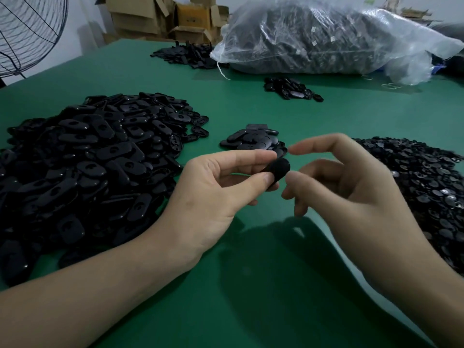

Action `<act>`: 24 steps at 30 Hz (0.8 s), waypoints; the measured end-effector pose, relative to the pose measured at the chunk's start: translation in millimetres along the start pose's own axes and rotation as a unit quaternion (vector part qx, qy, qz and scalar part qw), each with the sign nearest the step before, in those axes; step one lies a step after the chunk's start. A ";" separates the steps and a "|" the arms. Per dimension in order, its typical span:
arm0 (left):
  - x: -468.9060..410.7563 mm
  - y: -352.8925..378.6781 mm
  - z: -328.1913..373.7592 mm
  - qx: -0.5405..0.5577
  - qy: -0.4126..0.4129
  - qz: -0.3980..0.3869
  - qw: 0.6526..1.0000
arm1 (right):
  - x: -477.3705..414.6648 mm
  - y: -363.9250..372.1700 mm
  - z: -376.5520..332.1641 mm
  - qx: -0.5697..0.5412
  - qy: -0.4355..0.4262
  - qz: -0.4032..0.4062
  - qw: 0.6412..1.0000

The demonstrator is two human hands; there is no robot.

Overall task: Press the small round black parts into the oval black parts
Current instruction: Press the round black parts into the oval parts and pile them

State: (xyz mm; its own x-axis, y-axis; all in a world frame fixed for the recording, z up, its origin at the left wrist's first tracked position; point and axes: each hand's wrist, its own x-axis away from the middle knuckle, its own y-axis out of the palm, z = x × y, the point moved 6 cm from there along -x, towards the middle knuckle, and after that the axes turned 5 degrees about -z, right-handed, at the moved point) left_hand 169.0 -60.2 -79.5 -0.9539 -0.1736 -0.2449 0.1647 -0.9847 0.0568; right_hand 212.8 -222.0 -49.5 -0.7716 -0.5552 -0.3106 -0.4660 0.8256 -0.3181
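Mounds tell the count. At nine o'clock from the hands lies a big mound of oval black plastic parts [82,156], many showing an open round hole, so by my judgement most of the work is still to do. Its near edge runs out of the picture at eight o'clock.

At twelve o'clock, just beyond the fingertips, a small stack of oval black parts [251,140] sits on the green table [251,285]. These may be the finished ones, but it is too dark to tell whether their holes are filled.

The left hand [221,187] pinches a single oval black part [277,169] between thumb and forefinger, held above the table. Its face is blurred, and I cannot tell if a round piece is already seated in it.

The right hand [351,177] is just beside that part at three o'clock. Its forefinger is stretched out and the other fingers are loosely bent and smeared by motion. Nothing shows in its grasp.

Further toward three o'clock spreads a heap of small round black parts [426,177], cut off by the frame edge. A clear plastic bag [326,38] of dark pieces lies at one o'clock, and its contents are indistinct.
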 end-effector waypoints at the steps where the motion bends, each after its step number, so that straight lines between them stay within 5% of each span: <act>1: 0.6 0.6 0.8 -0.012 0.006 -0.003 1.000 | -1.1 0.8 6.4 -0.061 0.041 -0.004 0.997; 8: 3.8 5.6 4.2 -0.045 0.027 -0.021 0.998 | -0.8 12.4 25.7 -0.204 0.139 -0.034 0.968; 24: 10.9 8.8 18.2 -0.163 0.112 0.011 0.980 | -0.7 20.5 30.4 -0.289 0.142 -0.074 0.944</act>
State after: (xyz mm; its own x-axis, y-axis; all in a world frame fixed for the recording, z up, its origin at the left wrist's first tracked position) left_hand 155.5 -70.5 -64.0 -0.8760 -0.1578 -0.4558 0.2908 -0.9267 -0.2380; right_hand 217.0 -207.7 -83.0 -0.7263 -0.6870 -0.0226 -0.6727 0.7037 0.2286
